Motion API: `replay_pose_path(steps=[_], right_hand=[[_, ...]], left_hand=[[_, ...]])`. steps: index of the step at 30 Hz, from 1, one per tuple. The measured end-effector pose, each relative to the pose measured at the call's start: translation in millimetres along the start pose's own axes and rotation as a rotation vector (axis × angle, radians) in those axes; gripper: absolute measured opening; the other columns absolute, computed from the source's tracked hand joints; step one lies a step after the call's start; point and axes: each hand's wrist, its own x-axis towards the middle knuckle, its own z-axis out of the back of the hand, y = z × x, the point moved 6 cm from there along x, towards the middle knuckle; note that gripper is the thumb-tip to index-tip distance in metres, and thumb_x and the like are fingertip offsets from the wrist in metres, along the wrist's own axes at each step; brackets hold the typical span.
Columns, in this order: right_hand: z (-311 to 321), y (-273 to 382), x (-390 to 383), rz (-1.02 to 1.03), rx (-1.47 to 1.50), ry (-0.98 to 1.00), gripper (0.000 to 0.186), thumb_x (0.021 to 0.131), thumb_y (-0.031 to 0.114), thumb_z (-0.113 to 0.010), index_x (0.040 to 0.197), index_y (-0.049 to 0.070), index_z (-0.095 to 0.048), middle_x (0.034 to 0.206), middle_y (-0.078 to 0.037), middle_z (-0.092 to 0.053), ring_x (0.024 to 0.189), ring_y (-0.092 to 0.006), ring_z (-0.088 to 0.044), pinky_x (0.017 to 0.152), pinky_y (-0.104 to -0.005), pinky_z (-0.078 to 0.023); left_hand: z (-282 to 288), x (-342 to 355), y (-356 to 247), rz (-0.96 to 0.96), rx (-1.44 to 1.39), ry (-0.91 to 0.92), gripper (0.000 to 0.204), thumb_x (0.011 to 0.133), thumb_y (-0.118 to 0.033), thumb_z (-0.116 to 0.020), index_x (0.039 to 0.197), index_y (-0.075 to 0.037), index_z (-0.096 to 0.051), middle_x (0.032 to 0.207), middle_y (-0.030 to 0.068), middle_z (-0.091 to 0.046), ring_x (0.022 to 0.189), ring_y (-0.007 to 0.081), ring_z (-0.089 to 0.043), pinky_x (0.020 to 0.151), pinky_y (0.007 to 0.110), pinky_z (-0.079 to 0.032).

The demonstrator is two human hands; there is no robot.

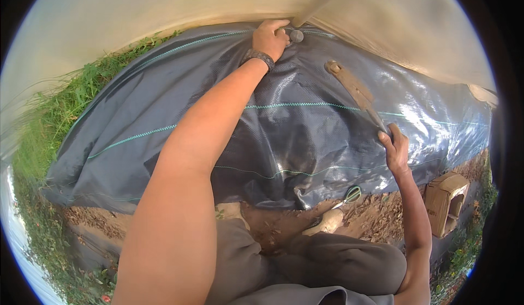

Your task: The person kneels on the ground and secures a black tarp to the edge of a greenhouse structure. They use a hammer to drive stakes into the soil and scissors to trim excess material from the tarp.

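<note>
My left hand (271, 36) is at the top edge of the black woven ground sheet (295, 141) with green stitched lines, fingers curled beside a round grey disc (297, 36), like a pin head; what they grip, if anything, is hidden. My right hand (397, 147) grips the metal handle of a hand tool (349, 87) with a mud-caked head, raised over the sheet and pointing up-left toward the disc. Green-handled scissors (352, 195) lie at the sheet's near edge, by my shoe (327, 220).
A pale plastic wall (164, 5) rises behind the sheet, with a pole (319, 2) meeting its base near my left hand. Grass (82, 81) grows along the left. An open cardboard box (442, 201) sits on the soil (273, 223) at lower right, beside my bent knees.
</note>
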Motion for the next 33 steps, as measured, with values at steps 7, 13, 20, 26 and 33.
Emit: replay_pose_path(steps=[7,13,20,26,33], right_hand=[[-5,-65,-194,-0.34,0.086,-0.027,0.068,0.088,0.065,-0.074,0.085,0.0,-0.056,0.068,-0.009,-0.048,0.064,-0.0171,-0.043,0.058,-0.0372,-0.039],[-33,-70,-283,-0.484,0.039,0.055,0.064,0.084,0.061,-0.078,0.091,-0.001,-0.061,0.074,-0.016,-0.058,0.064,-0.0332,-0.054,0.062,-0.043,-0.044],[-65,-95,-313,-0.558,-0.045,0.059,0.057,0.079,0.054,-0.083,0.095,0.002,-0.065,0.08,-0.02,-0.066,0.077,-0.0411,-0.066,0.068,-0.049,-0.05],[-84,-115,-309,-0.604,-0.029,0.102,0.056,0.071,0.044,-0.088,0.096,0.002,-0.062,0.093,-0.019,-0.068,0.088,-0.0415,-0.065,0.076,-0.0491,-0.05],[-93,-126,-307,-0.636,-0.031,0.166,0.051,0.068,0.035,-0.091,0.09,0.002,-0.06,0.09,-0.019,-0.066,0.087,-0.0417,-0.065,0.076,-0.0494,-0.049]], left_hand=[[-12,-17,-37,-0.176,0.494,0.028,0.037,0.085,-0.028,-0.083,0.116,-0.011,-0.073,0.114,0.0083,-0.063,0.093,0.0213,-0.073,0.087,0.036,-0.059],[-15,5,-31,-0.081,0.563,0.133,0.034,0.081,-0.022,-0.085,0.111,-0.012,-0.076,0.095,0.0066,-0.074,0.086,0.0224,-0.073,0.082,0.035,-0.057],[0,7,-18,0.17,0.011,0.272,0.037,0.091,0.007,-0.067,0.128,0.003,-0.064,0.11,0.0166,-0.073,0.103,0.0229,-0.073,0.091,0.032,-0.06],[8,3,-20,0.21,-0.164,0.227,0.036,0.089,0.019,-0.059,0.123,0.007,-0.059,0.12,0.0156,-0.063,0.115,0.0319,-0.071,0.098,0.04,-0.061],[-5,-30,-62,0.238,-0.146,0.453,0.038,0.089,0.016,-0.058,0.126,0.004,-0.059,0.116,0.0149,-0.066,0.112,0.0289,-0.072,0.094,0.038,-0.063]])
